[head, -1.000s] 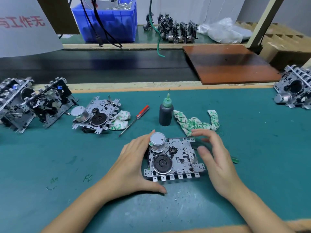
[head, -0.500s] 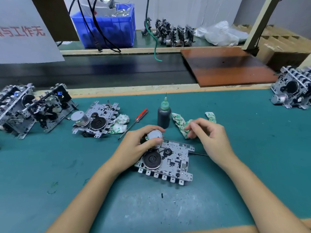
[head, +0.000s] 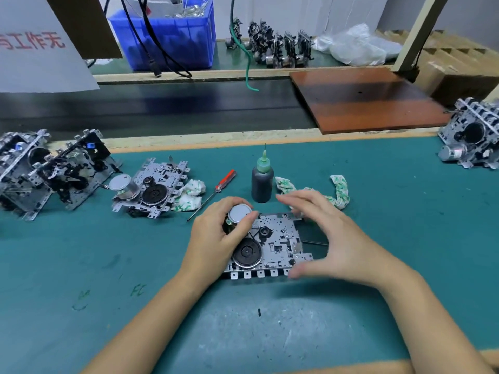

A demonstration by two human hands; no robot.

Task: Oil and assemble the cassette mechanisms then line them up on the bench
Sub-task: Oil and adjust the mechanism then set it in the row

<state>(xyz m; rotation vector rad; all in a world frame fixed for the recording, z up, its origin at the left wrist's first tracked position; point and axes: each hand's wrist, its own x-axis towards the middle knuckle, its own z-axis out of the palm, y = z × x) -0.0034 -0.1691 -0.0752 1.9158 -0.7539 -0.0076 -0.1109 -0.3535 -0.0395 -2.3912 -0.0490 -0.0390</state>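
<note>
A metal cassette mechanism [head: 275,244] lies flat on the green bench mat [head: 108,265] in front of me, black flywheel up. My left hand [head: 218,238] grips its silver motor at the top left corner. My right hand [head: 332,238] arches over the mechanism's right side, fingers at the far edge and thumb at the near right corner. A dark oil bottle [head: 262,182] with a green needle tip stands just behind. Another mechanism [head: 154,187] lies to the left, and two more mechanisms [head: 48,171] lean at the far left.
A red-handled screwdriver [head: 216,190] and crumpled green-white rags [head: 332,190] lie near the bottle. One mechanism [head: 472,141] sits at the right edge. Behind the bench run a dark conveyor, a brown board [head: 364,101], a blue bin [head: 167,36] and a row of mechanisms [head: 275,47].
The mechanism has turned back square to me. My right hand left the rag area and spread over the mechanism's right side. My left hand stays on the motor.
</note>
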